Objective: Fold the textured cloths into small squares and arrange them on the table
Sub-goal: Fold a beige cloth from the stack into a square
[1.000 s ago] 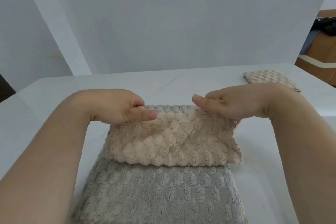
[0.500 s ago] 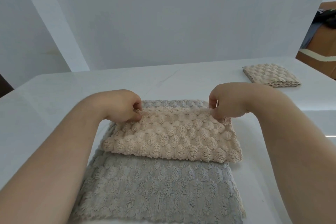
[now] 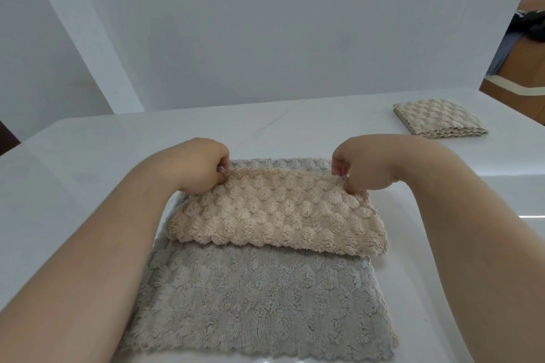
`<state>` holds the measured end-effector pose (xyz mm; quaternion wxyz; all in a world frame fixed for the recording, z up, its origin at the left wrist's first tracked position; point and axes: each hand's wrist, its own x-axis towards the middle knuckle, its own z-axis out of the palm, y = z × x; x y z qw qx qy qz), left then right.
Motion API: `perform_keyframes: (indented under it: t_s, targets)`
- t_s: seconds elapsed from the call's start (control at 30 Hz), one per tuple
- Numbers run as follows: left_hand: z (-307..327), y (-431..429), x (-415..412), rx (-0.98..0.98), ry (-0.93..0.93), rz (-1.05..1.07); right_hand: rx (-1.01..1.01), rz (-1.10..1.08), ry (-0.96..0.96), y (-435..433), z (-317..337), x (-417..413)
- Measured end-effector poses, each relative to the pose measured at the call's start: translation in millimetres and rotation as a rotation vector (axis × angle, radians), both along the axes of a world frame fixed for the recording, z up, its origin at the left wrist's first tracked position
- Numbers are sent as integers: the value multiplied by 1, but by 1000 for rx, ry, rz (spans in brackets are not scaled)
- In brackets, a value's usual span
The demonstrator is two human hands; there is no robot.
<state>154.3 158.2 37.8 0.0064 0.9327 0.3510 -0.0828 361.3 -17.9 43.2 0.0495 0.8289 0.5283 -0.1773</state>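
Note:
A beige bubble-textured cloth, folded into a long strip, lies across the far half of a flat grey cloth on the white table. My left hand pinches the strip's far left corner. My right hand pinches its far right corner. Both corners are raised a little off the grey cloth. A folded beige square sits at the far right of the table.
A white wall panel stands right behind the table's far edge. Brown furniture with dark items is beyond the right side. The table's near right edge shows a glossy step.
Both hands went from lying flat on the strip's far edge to curling and pinching its far corners, which now lift slightly. The view shifted, showing more of the folded square.

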Motion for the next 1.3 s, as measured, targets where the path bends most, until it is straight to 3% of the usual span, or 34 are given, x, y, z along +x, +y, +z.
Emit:
perform_keyframes:
  t_s: [0.87, 1.1, 1.3]
  targets:
    - [20, 3, -15, -86, -160, -45, 1, 8, 111, -5, 3, 6]
    - [41, -6, -25, -93, -284, -34, 200, -38, 210, -17, 15, 21]
    - [51, -8, -30, -31, -497, 21, 414, -69, 223, -27, 28, 27]
